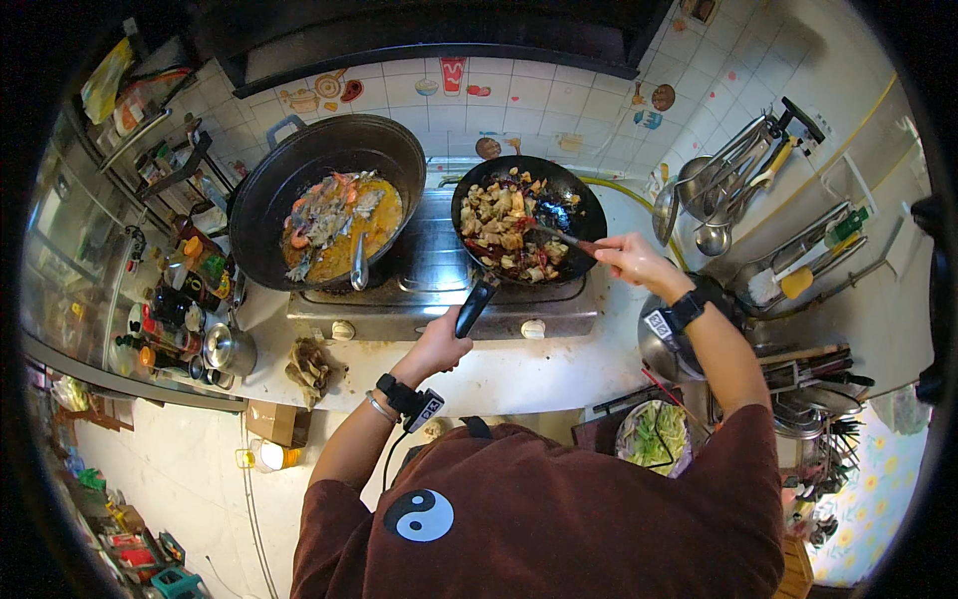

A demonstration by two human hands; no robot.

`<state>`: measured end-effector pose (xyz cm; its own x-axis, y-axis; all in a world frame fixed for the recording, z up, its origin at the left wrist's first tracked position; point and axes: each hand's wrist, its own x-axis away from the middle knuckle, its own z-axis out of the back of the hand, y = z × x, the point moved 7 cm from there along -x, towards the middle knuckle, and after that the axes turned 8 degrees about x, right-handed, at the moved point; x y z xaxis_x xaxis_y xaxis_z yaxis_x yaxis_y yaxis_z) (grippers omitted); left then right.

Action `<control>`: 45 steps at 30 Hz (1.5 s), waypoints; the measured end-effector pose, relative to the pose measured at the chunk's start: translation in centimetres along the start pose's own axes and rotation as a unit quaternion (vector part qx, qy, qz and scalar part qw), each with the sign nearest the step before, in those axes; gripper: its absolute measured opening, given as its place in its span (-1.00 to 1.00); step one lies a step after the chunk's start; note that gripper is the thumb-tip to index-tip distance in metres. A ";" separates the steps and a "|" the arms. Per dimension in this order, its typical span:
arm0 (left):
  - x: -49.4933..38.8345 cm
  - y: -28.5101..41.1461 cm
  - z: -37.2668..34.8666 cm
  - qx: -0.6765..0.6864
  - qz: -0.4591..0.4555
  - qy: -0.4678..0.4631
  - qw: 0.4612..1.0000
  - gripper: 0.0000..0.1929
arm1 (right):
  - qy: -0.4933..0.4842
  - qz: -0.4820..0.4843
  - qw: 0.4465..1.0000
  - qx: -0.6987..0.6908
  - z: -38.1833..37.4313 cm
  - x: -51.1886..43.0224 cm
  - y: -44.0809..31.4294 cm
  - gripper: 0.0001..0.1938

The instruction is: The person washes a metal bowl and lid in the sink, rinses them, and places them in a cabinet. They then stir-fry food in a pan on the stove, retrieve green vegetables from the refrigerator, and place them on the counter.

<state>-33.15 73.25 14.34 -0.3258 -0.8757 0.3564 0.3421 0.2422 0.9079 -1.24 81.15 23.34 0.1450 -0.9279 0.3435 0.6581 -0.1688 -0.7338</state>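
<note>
My left hand [436, 341] grips the black handle [474, 308] of a wok [576, 213] on the right side of the gas stove [428, 232]. Between the fingers of my right hand [636, 262] is the brown handle of a spatula [584, 244], its far end among the food. Browned chunks [494, 217], perhaps meat, lie in that wok with red chili pieces, mostly toward its left side. On the left stands a larger, deep wok [337, 142], tilted, holding shrimp and grey pieces [333, 206] in yellowish broth. A metal spoon or ladle [359, 262] leans on its near rim.
Sauce bottles [198, 262] and a metal pot [228, 349] line the counter's left. A crumpled brown cloth [308, 367] lies near the front edge. Ladles and strainers [711, 198] hang on the right wall. Below my right arm is a bowl of chopped greens [653, 434].
</note>
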 end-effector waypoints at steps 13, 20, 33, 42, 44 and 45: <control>0.2 0.1 -0.2 0.009 0.007 -0.002 1.000 -0.53 | -0.159 -0.338 0.911 -0.177 4.3 1.6 3.8 -0.84; 0.0 -0.1 -0.3 0.026 0.009 -0.001 1.000 -0.54 | -0.040 -0.065 0.976 -0.206 -2.6 0.8 3.3 -0.72; 0.0 -0.1 -0.7 0.019 0.016 -0.011 1.000 -0.53 | 0.129 -0.086 0.987 -0.030 0.7 -0.2 6.3 -0.71; 0.2 -0.2 -0.8 0.027 0.016 -0.005 0.999 -0.54 | 0.196 0.135 0.965 0.110 -3.0 3.2 -0.3 -0.60; 0.2 -0.2 -0.7 0.021 0.010 0.003 1.000 -0.55 | 0.216 0.124 0.946 0.209 -2.0 6.5 -2.0 -0.59; 0.2 -0.2 -0.8 0.021 0.008 0.002 1.000 -0.55 | 0.197 0.095 0.949 0.226 -2.0 8.1 -2.2 -0.60</control>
<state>-32.61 72.71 14.08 -0.3163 -0.8735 0.3701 0.3103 0.2734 0.9105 -2.95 73.37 26.57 0.0642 -0.9946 -0.0810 0.9104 0.0916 -0.4035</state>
